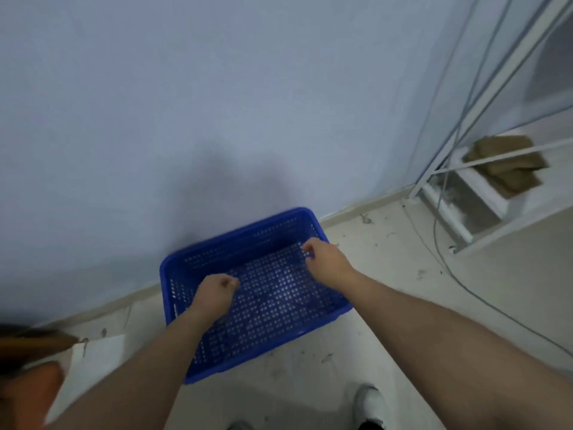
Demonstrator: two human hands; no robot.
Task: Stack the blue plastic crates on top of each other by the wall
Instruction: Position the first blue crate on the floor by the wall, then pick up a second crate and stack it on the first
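Note:
A blue perforated plastic crate (273, 302) stands on the floor, its far side against the pale wall (217, 103). It holds nothing. My left hand (214, 294) hovers over the crate's left part with curled fingers and nothing in it. My right hand (325, 257) is above the crate's right side, fingers loosely bent and apart, also with nothing in it. Neither hand touches the rim. Only this one crate is in view.
A white metal rack (483, 212) with brown folded cloth (508, 162) stands at the right, with cables (459, 274) trailing across the floor. A white sheet (93, 364) and an orange-brown object (34, 380) lie at the lower left. My white shoe (369, 401) is just behind the crate.

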